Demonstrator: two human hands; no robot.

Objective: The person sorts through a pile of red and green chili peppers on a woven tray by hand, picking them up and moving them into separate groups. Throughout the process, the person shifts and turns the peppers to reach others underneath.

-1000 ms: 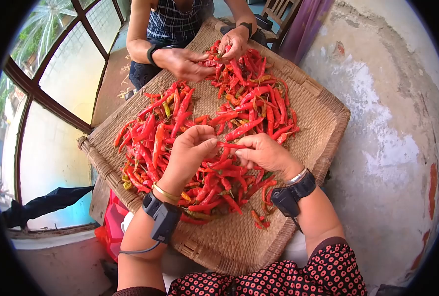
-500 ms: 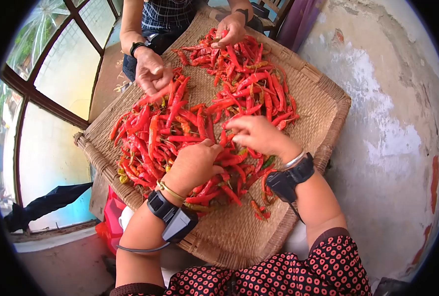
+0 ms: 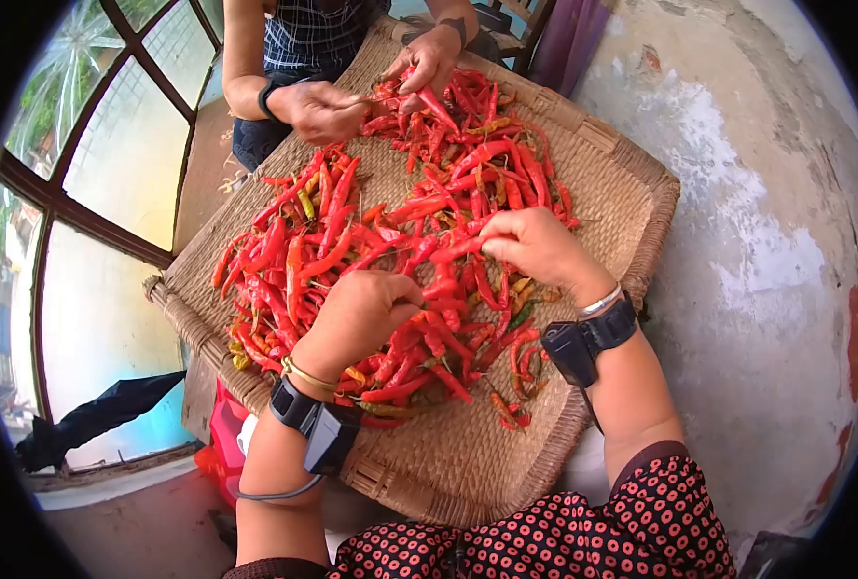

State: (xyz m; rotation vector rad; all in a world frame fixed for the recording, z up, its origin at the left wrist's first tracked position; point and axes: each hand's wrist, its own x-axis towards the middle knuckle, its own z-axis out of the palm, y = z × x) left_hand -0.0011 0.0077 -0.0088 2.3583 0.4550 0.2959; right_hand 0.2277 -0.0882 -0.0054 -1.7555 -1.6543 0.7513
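Note:
Heaped red chili peppers [image 3: 429, 352] cover the middle of a woven tray [image 3: 468, 463], with a few green and yellowish ones among them. My right hand [image 3: 535, 251] is closed at the right side of the heap, pinching the end of a red chili pepper [image 3: 458, 251] that points left. Over the near middle of the heap, my left hand [image 3: 361, 314] has its fingers curled together. What its fingertips hold, if anything, is hidden among the peppers.
Across the tray another person [image 3: 328, 39] works at the far pile with both hands. A rough plaster wall [image 3: 738, 241] stands on the right. Windows [image 3: 110, 309] line the left, with a black folded cloth or umbrella [image 3: 110, 415] and a red bag [image 3: 224, 434] below.
My right hand has shifted slightly right and now pinches a chili pepper. My left hand has curled in place. The other person's left-side hand has moved right, meeting their other hand.

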